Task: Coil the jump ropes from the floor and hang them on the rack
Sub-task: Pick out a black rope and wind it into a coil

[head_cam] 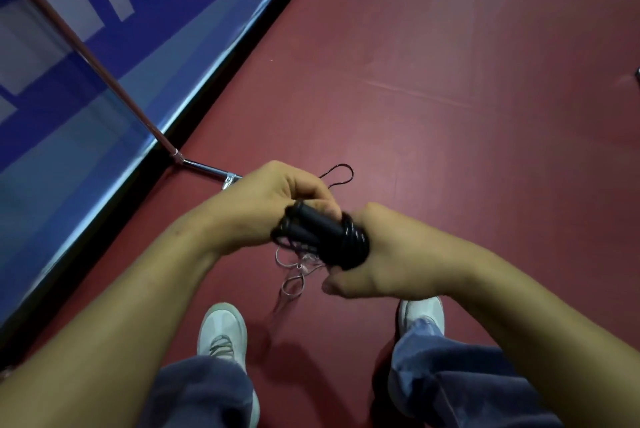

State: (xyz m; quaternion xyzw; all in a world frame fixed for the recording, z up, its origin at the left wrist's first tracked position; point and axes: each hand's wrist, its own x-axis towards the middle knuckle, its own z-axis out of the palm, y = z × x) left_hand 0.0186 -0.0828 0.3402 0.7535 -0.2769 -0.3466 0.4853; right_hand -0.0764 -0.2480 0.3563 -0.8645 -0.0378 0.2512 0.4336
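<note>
In the head view, both hands meet in the middle of the frame, and the black jump rope [329, 237] is bunched up between them, above the floor. The left hand [273, 206] has its fingers [311, 190] curled tight round the rope's thick black handles. The right hand [391, 261] holds the coiled end. Dark loops wrap round it and hide most of its fingers, so only one tip pokes out at the bottom. A thin black loop [341, 175] sticks out just behind the left hand. A clear jump rope [294, 275] lies on the red floor [450, 116] under the hands. It is pale and hard to see, and the hands cover part of it. Two white shoes [223, 334] stand at the bottom, half hidden by blue trouser legs. A shiny metal pole [86, 60] slants down from the upper left, cut off by the frame edge. Its foot rests on the floor near the left hand. A blue wall [104, 47] with a black bottom edge fills the left side. The right side is wide open red floor.
</note>
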